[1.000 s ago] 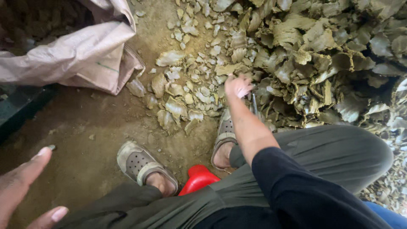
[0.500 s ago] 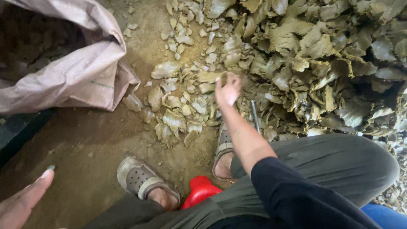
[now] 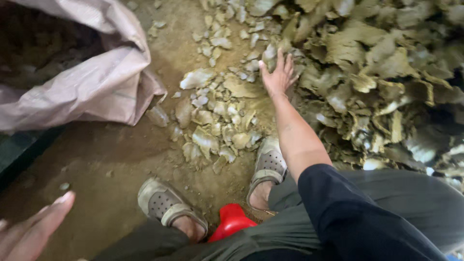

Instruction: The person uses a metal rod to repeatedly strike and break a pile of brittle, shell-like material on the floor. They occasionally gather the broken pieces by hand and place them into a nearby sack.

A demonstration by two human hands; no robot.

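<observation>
My right hand (image 3: 277,73) reaches forward with fingers spread, flat against the edge of a big heap of dry, curled tan husk pieces (image 3: 382,77). It holds nothing. Smaller flat pieces (image 3: 217,116) lie scattered on the dirt floor just left of that hand. My left hand (image 3: 34,229) shows at the bottom left corner, fingers extended and empty, well away from the pieces. My two feet in grey perforated clogs (image 3: 166,205) (image 3: 268,166) rest on the ground below.
An open pinkish woven sack (image 3: 104,79) with dark contents lies at the upper left. A red plastic stool edge (image 3: 232,220) shows between my legs. A dark edge (image 3: 19,154) runs along the left of the brown dirt floor (image 3: 96,169).
My right hand has stretched farther forward, from the loose pieces near my foot up to the heap's edge. My left hand has dropped lower in view.
</observation>
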